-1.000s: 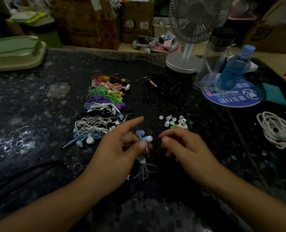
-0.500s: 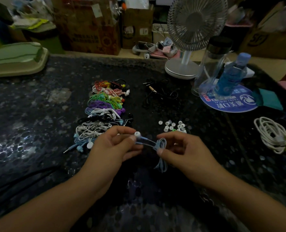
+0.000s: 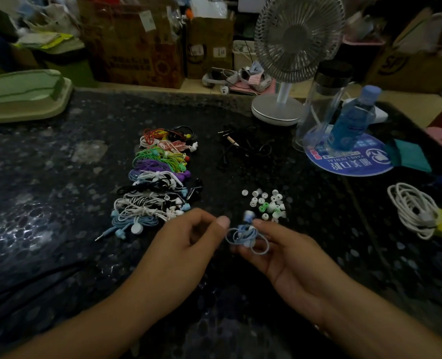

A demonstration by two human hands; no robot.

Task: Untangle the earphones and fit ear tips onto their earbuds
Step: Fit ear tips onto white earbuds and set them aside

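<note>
Two bare hands over a dark speckled counter, near its front edge at centre. Held between them: one pale blue pair of earphones, cord wound in small loose loops, one blue earbud standing up above the bundle, a whitish piece low among the loops. Right hand palm up beneath the coil, thumb and fingertips curled round it and pinching the loops. Left hand just beside it, fingers curled, thumb tip extended toward the cord; whether the thumb and forefinger actually pinch the cord cannot be told.

Just beyond the right hand, a scatter of loose ear tips, roughly twenty, mostly white, two or three green. Toward the counter's middle left, one row of bundled earphones, about ten bundles by colour: red, pink, green, purple, white, black, striped and blue, the nearest blue one with its plug pointing toward the front. Beyond the tips, one tangle of black cables. At the back edge, one white desk fan, one clear tumbler and one blue bottle on a round blue mat. Near the right edge, one coiled white cable. At the back left corner, one green tray.
</note>
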